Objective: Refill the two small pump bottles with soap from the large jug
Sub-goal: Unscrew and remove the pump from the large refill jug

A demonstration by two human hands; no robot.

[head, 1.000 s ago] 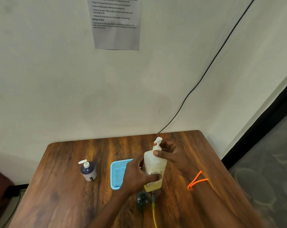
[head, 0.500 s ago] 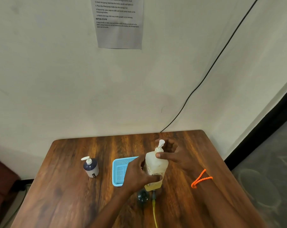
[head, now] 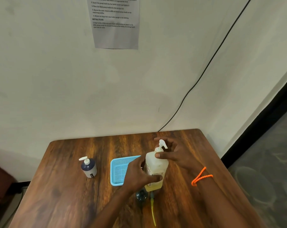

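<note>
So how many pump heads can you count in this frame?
2 are clearly visible: one on the small dark bottle left of the blue basket, one on the large jug held in both hands. A pump-less bottle sits nearer; its pump may be hidden.

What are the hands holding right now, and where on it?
Both hold the large jug. The left hand grips its lower body, thumb across the front. The right hand grips around the neck, at the base of the white pump.

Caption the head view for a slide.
Left hand grips jug; right hand at its pump.
</note>
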